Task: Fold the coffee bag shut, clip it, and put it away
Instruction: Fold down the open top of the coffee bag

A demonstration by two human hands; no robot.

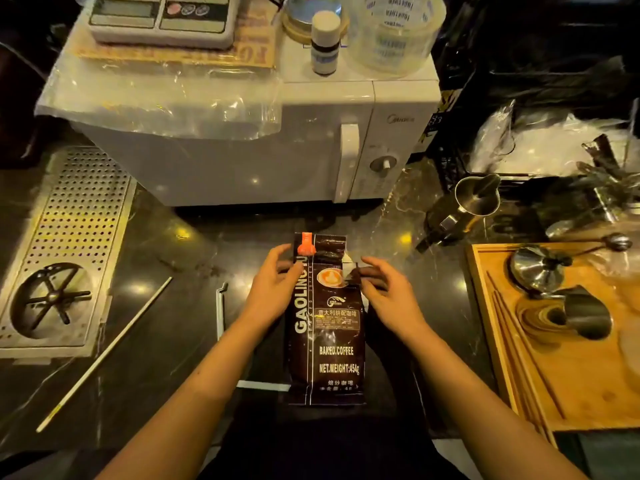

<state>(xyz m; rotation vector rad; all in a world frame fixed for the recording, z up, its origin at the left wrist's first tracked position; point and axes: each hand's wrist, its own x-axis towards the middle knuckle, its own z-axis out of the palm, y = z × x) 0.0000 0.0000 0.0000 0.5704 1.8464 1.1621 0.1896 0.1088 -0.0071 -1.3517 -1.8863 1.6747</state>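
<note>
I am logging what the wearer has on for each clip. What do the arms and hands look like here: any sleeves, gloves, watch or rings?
Both forearms are bare as far as the frame's lower edge, with no sleeve in view. The left hand and right hand wear no gloves. No watch, bracelet or ring shows on either.

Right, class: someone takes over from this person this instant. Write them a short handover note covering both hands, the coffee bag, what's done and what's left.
Left hand: fingers on the left edge of the coffee bag, near its top.
Right hand: pinching the folded right corner near the top.
Bag: lying flat on the dark counter in front of the microwave, top end pointing away.
Done: fold just started at the top right corner.
Left: finish folding the top, clip it, put it away. The white strip left of the bag may be the clip; I cannot tell.
</note>
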